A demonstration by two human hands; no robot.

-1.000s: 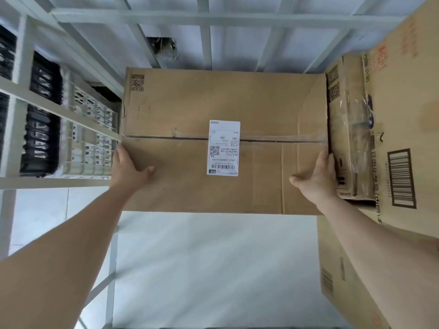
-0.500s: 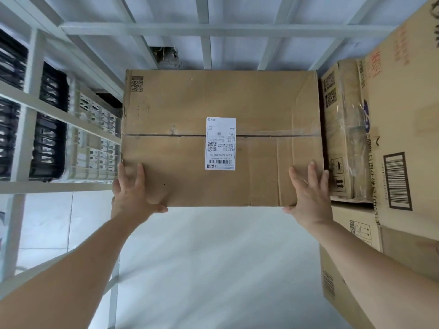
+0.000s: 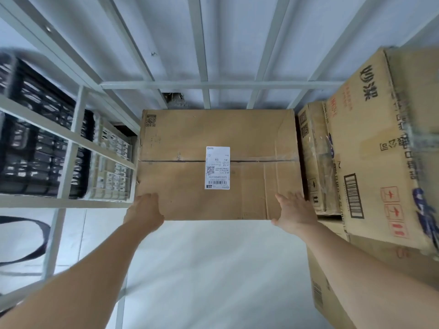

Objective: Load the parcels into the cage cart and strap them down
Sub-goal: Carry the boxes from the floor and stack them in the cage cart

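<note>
The large brown cardboard parcel with the white shipping label sits inside the white-barred cage cart, straight ahead of me, its long axis running across from left to right. My left hand is at its near left corner and my right hand at the near right, neither one closer. My right fingers lie straight and spread on the cardboard. The left ones are blurred, so I cannot tell their set. Any further push would go directly away from me, alongside the narrow film-wrapped carton.
</note>
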